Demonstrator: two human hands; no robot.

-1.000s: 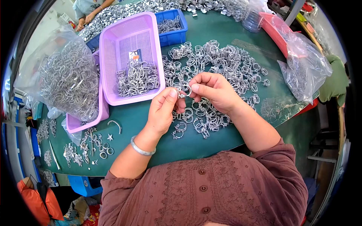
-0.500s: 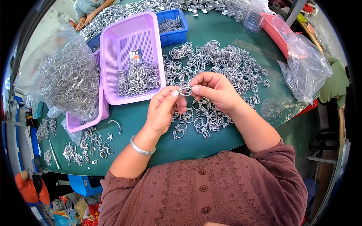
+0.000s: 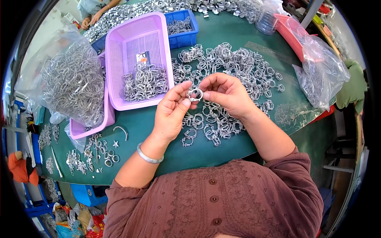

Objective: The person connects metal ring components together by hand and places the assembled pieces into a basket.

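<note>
A small silver-grey metal ring [image 3: 197, 92] is held between my two hands above the green table, its round opening facing up at me. My left hand [image 3: 173, 109] pinches the ring's left side, thumb and fingers closed on it. From the right, the thumb and forefinger of my right hand [image 3: 228, 95] close on its other side. Just beyond and beneath my hands spreads a loose pile of similar grey rings [image 3: 238, 65]. To the left, a pink-purple plastic basket [image 3: 111, 59] holds more rings [image 3: 147, 83] and a small printed tag.
A clear bag of rings [image 3: 73, 81] stands in another purple basket at left. Loose rings, a star and a pointed metal rod [image 3: 57, 162] lie near the left edge. A blue bin [image 3: 184, 39] stands behind; a red tray [image 3: 289, 35] is at right. Another person's hands [image 3: 93, 19] are far left.
The ring has turned in my fingers so that its round opening shows. My left fingers have shifted up and spread slightly around it. A person in orange at far left moved left.
</note>
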